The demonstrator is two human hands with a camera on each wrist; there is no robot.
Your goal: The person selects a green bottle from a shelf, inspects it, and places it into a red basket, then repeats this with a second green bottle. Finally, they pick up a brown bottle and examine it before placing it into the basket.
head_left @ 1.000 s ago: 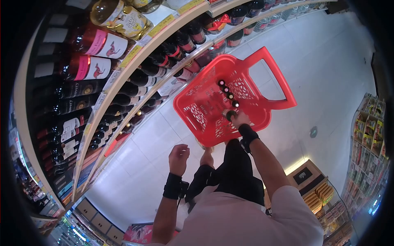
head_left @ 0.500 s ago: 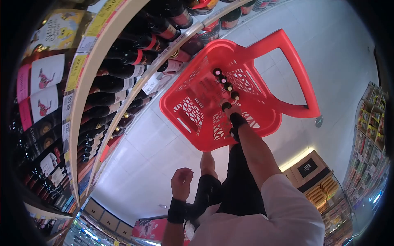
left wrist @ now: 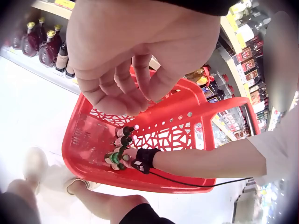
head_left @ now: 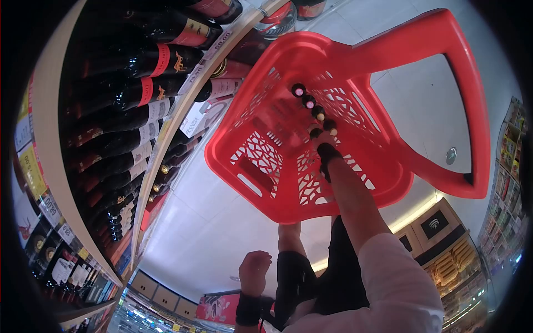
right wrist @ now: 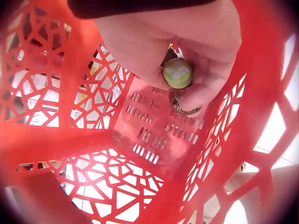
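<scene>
Inside a red plastic shopping basket (head_left: 383,166), my right hand (head_left: 321,139) reaches down beside several dark bottles (head_left: 308,101) that stand in a row. Its thumb and fingers curl round the neck of a green glass bottle (left wrist: 115,157); the green-and-white cap (right wrist: 178,73) shows between them in the right wrist view. My left hand (head_left: 255,272) hangs in the air outside the basket, fingers loosely bent and holding nothing. In the left wrist view that hand fills the upper part, overlapping the basket's far rim.
On the left, shelves hold rows of wine bottles (head_left: 150,91), with price tags (head_left: 191,77) along their edges. The basket's large handle (head_left: 466,100) rises at the right. Packaged goods (head_left: 502,183) line a far rack. My legs stand just behind the basket.
The basket looks larger and nearer in the head view, and the shelf has shifted left. My right hand, on the bottle throughout, is now beside the others. My left hand still hangs free.
</scene>
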